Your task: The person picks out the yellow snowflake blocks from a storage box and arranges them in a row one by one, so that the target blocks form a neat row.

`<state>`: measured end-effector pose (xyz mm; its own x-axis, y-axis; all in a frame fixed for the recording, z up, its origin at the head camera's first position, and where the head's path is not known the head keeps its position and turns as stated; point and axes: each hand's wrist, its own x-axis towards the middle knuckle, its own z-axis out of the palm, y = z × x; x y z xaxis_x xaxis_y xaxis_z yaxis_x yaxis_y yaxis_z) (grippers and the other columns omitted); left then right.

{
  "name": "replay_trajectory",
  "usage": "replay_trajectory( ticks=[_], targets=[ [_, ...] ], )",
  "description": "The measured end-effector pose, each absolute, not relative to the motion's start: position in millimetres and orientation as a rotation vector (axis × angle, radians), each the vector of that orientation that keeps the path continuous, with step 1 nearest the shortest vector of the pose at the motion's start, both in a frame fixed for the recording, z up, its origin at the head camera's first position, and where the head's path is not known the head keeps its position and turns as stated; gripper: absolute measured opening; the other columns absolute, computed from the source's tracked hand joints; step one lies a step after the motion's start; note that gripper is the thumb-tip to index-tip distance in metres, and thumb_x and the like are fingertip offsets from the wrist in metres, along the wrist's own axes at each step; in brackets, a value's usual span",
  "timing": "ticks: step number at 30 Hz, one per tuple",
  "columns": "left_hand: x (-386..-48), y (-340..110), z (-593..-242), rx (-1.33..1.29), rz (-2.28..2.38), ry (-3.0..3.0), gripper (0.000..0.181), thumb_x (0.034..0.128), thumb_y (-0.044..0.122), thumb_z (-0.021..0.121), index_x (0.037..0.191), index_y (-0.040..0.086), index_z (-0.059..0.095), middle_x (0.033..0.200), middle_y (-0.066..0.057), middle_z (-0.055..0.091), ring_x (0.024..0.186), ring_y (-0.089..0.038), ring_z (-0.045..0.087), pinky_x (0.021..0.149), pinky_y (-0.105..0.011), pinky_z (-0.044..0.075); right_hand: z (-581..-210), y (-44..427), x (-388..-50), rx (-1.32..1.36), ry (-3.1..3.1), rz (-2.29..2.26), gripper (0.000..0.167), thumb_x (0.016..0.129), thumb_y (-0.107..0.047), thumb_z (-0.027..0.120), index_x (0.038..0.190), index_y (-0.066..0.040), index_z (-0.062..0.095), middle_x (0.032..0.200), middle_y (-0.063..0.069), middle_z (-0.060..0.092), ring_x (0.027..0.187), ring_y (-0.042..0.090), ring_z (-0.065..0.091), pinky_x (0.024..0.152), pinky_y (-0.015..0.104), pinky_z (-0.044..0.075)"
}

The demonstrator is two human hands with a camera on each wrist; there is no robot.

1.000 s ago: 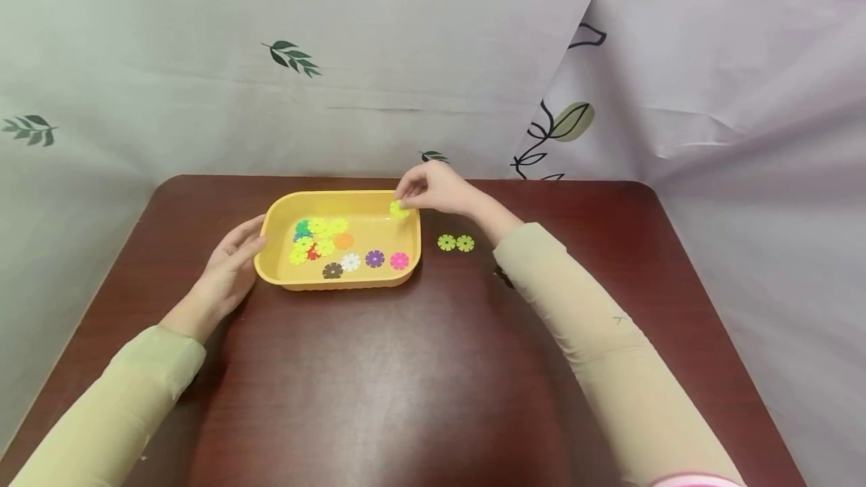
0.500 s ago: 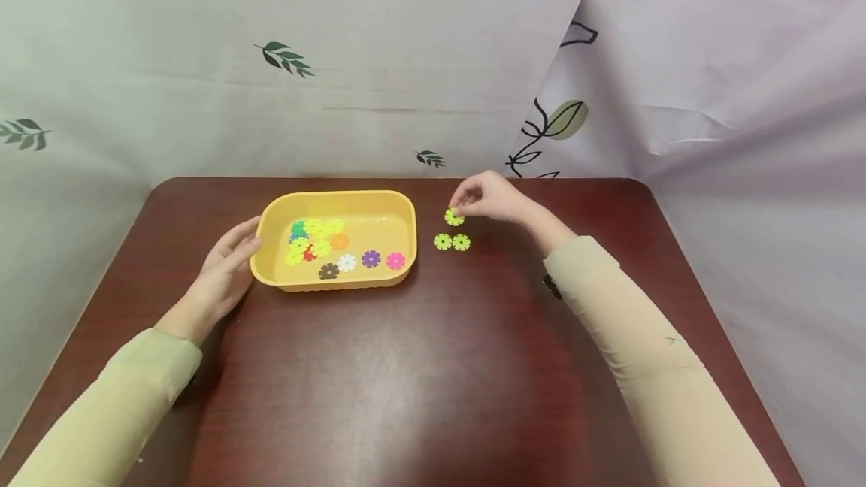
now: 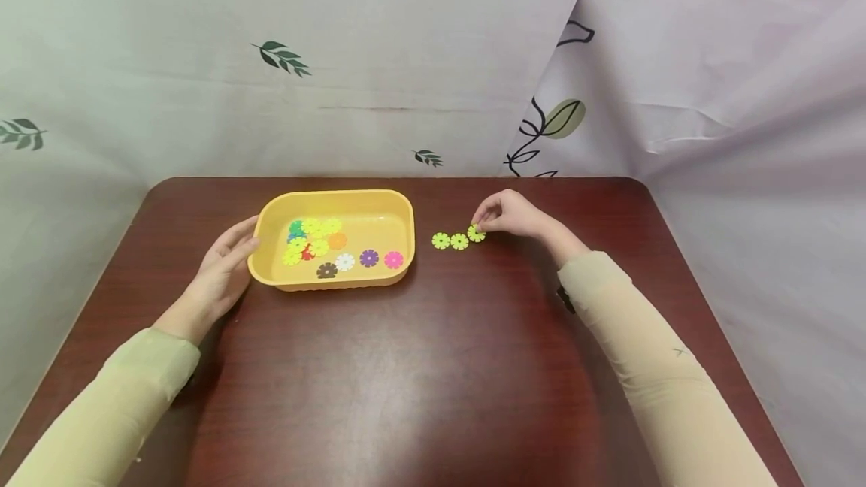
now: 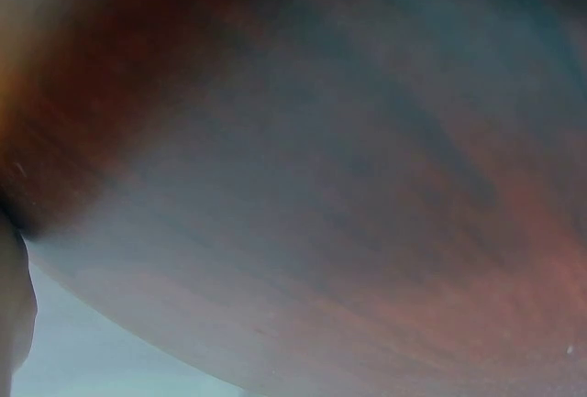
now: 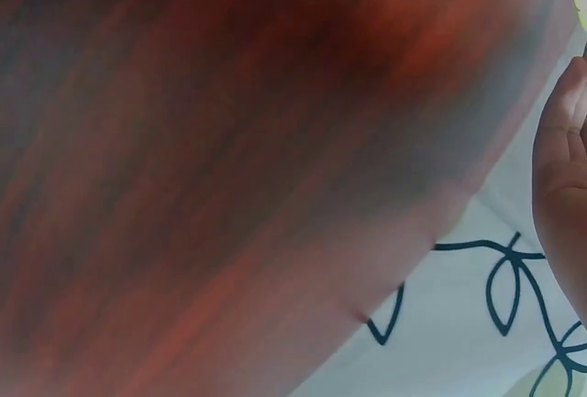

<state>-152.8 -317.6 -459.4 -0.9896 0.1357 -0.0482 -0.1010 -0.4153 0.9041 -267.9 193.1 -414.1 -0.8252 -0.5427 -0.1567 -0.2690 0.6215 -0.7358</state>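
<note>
Pinching a yellow disc (image 3: pixel 476 234) between thumb and fingertips, the right hand (image 3: pixel 512 213) has it just beside two other yellow discs (image 3: pixel 455 242) on the table (image 3: pixel 406 367), at the right end of their row. The right sleeve (image 3: pixel 656 352) partly covers a small dark thing (image 3: pixel 565 300); leaf-patterned cloth (image 3: pixel 379 43) hangs behind the table. Half a second ago the held disc was behind the pair; now it has come rightward and nearer. Well to the left, the left hand (image 3: pixel 219 269), fingers loosely extended, rests against the yellow tray (image 3: pixel 331 284). Inside, more yellow discs (image 3: pixel 331 226) overlap green, blue and red ones; an orange disc (image 3: pixel 337 242) lies beside them, with brown, white, purple and pink discs along the near side.
</note>
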Motion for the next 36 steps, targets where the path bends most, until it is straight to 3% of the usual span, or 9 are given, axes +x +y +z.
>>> replay_trajectory(
  ticks=[36],
  targets=[
    [-153,-317,-460,0.046,2.498,1.663,0.036,0.1113,0.002,0.048,0.139,0.021,0.061,0.138,0.01,0.065,0.124,-0.002,0.064,0.098,-0.015,0.055,-434,192,-266,-0.628,2.546,-1.025,0.008,0.087,-0.002,0.083,0.094,0.0,0.081,0.086,0.01,0.081,0.073,0.004,0.069,0.071,0.019,0.056]
  ],
)
